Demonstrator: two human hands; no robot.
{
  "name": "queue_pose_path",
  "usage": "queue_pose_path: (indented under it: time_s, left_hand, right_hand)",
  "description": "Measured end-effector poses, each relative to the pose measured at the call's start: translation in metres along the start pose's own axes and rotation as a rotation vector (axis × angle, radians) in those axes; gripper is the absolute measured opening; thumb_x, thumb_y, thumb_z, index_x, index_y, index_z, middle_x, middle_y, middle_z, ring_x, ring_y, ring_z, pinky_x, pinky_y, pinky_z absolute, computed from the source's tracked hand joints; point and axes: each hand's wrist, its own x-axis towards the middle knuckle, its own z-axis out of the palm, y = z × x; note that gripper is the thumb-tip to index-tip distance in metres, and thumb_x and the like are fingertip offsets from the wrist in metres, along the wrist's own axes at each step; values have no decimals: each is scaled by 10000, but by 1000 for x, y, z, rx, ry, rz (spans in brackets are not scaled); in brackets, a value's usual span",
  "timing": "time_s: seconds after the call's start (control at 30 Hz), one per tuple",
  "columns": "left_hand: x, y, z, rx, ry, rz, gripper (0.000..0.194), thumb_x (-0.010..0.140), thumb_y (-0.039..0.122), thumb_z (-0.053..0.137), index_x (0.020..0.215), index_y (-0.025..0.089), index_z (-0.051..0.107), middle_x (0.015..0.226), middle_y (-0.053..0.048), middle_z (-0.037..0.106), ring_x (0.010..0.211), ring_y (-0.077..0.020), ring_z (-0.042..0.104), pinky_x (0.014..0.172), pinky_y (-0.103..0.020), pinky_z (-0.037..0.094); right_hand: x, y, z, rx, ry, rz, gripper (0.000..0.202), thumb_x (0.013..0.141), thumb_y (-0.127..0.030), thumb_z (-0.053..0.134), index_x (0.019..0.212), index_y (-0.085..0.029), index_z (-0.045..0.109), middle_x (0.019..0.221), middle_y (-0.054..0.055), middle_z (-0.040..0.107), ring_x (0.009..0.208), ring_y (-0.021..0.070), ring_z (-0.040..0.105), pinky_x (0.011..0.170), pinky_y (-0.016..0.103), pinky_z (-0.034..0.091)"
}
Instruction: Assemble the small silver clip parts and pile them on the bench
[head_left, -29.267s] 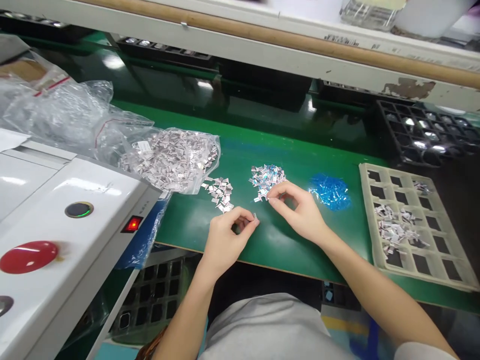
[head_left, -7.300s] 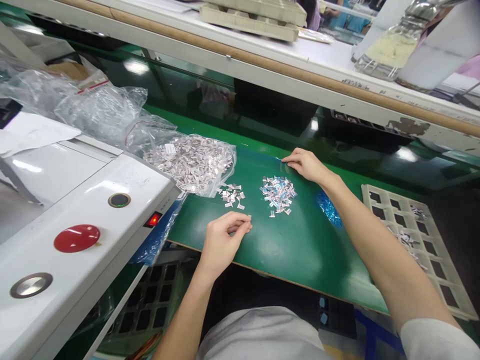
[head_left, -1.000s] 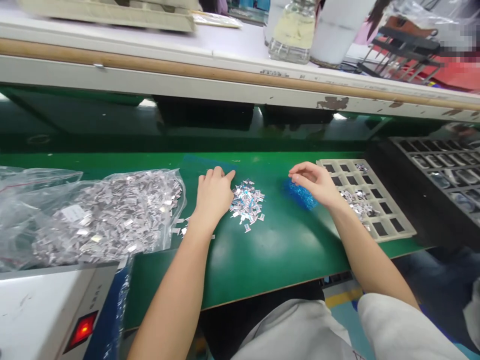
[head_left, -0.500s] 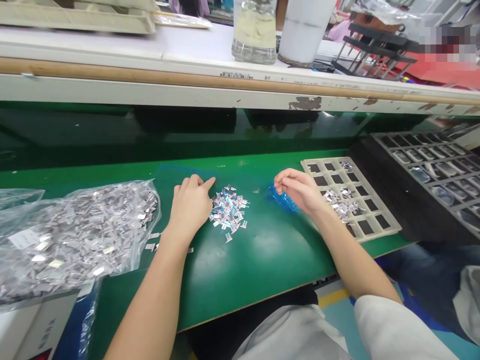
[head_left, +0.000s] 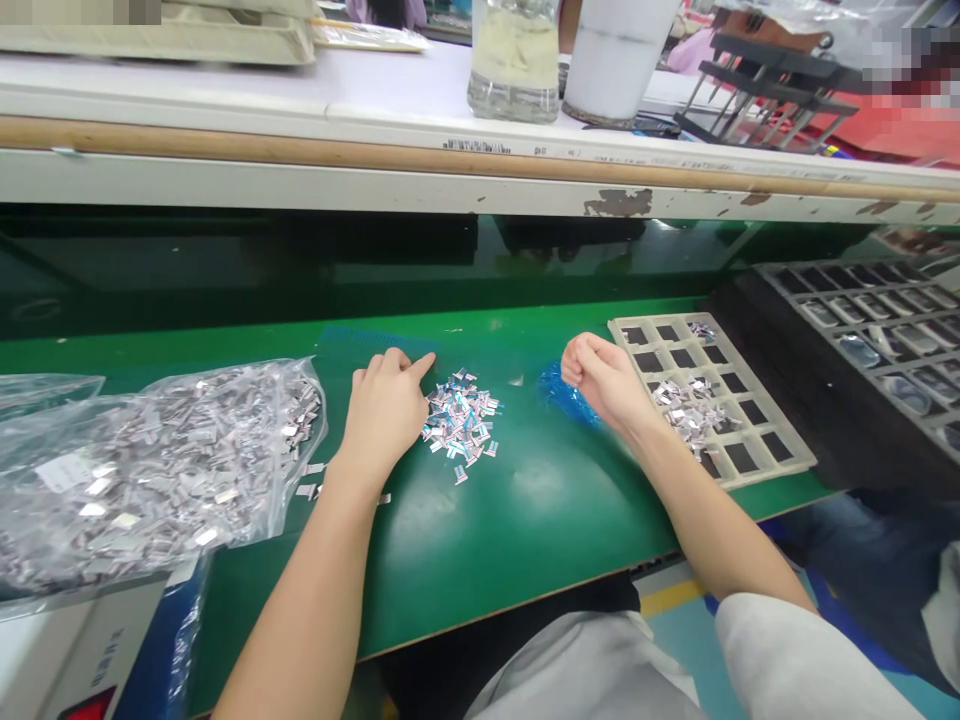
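My left hand (head_left: 386, 405) rests on the green table (head_left: 517, 530), its index finger stretched out and the other fingers curled. It touches the left side of a pile of small silvery pieces with blue film (head_left: 461, 418). No object can be made out under its fingers. My right hand (head_left: 600, 375) is closed with fingers pressed together, just over a heap of blue film strips (head_left: 562, 395). Whatever its fingertips pinch is too small or hidden. Right of it lies a beige compartment tray (head_left: 799, 462), with loose silvery pieces (head_left: 694, 405) in several compartments.
A clear bag of many silvery pieces (head_left: 180, 460) lies at the left. Behind the table runs a raised white shelf (head_left: 375, 90) with a glass jar (head_left: 514, 70) and a white cylinder (head_left: 615, 60). A black tray (head_left: 877, 340) stands far right.
The fingers of my right hand have curled in more tightly above the blue strips. My left hand stays beside the pile. The whole view has shifted slightly.
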Motion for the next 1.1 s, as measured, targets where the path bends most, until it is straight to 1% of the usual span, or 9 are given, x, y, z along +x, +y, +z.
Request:
queue_pose_path:
  time_s: [0.07,0.13,0.27,0.37,0.47,0.57,0.7,0.9,1.1]
  left_hand:
    - [0,0,1,-2,0,-2,608,960,95,391,1506,201,638,1185,-182,636,1136,-360,611,928,-493,483]
    - [0,-1,2,-2,7,-3,615,950,92,404,1507,212,638,1188,-187,640,1139,-364,610,927,-499,487]
    - [0,-2,3,-1,12,5,618,943,94,409,1505,206,642,1192,-194,645,1139,-372,612,917,-505,494]
    - [0,-1,2,5,12,9,618,946,93,402,1506,198,640,1195,-195,646,1136,-371,614,907,-502,496]
    - [0,-1,2,13,12,7,618,949,91,397,1504,200,643,1192,-189,648,1133,-363,617,904,-490,490]
    - [1,-1,2,11,7,9,621,945,91,400,1509,192,639,1194,-193,647,1130,-368,613,900,-496,490]
    - [1,-1,2,8,-3,8,624,938,86,410,1513,172,637,1190,-202,643,1132,-379,612,894,-506,491]
    - [1,-1,1,8,-1,5,618,952,75,406,1514,183,639,1186,-193,648,1131,-377,625,889,-497,492]
    - [0,-1,1,4,7,10,609,962,73,395,1508,174,643,1183,-195,652,1121,-381,627,886,-510,500]
  right_hand:
    - [2,-1,-1,12,37,9,566,877,-660,801,681,-240,476,674,-31,355,598,140,340,549,312,325]
    - [2,-2,-2,8,67,24,561,870,-663,802,674,-240,490,667,-27,361,597,142,342,545,311,318]
    - [2,-1,-7,-29,75,36,475,880,-656,781,730,-235,620,693,7,495,641,164,447,592,327,389]
    - [0,0,-10,-37,71,16,322,862,-488,819,747,-227,669,712,15,560,680,168,500,636,328,423]
    - [-1,1,-12,-14,49,-13,158,824,-292,794,736,-224,681,674,2,553,681,163,503,651,321,412]
    - [-1,0,-12,51,64,-1,127,787,-212,745,695,-221,658,630,-8,510,647,154,467,626,315,372]
    - [-2,-3,-9,171,97,78,194,773,-215,755,654,-216,602,612,-24,428,608,133,386,586,305,302]
    - [-3,-6,-6,220,133,137,454,782,-264,842,571,-214,443,611,-43,321,587,119,293,561,310,232]
    - [-2,-1,-12,223,91,129,286,767,-249,837,617,-211,597,630,-21,412,626,134,376,589,313,295]
